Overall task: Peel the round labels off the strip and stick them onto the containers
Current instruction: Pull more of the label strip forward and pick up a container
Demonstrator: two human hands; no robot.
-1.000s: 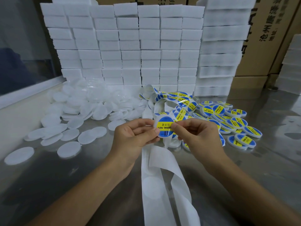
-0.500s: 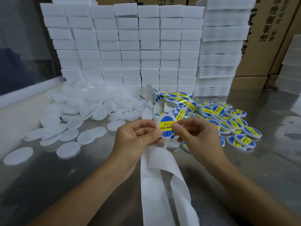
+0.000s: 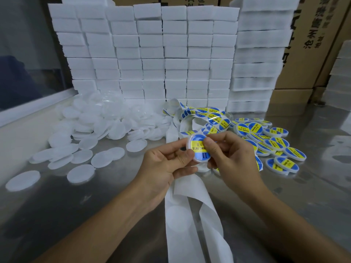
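White discs [image 3: 91, 149] lie far left on the desk [image 3: 57, 205], labelled tubs [image 3: 273, 145] far right. The left hand [image 3: 163, 166] grips a tub [image 3: 197, 149]. The right hand [image 3: 233, 156] presses its label [image 3: 199, 147], fingers bent.

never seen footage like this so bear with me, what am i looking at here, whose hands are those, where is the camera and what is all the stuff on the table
No machine here: a person wears a camera on the head, looking forward and down at their own hands. The left hand holds a small round container, and the right hand presses a blue and yellow label onto it. On the metal table, plain white containers lie in a heap on the left; finished, labelled containers are piled on the right. Between them a strip of labels curls, and its emptied white backing paper trails toward the camera. Behind stand stacked white blocks and cardboard boxes.
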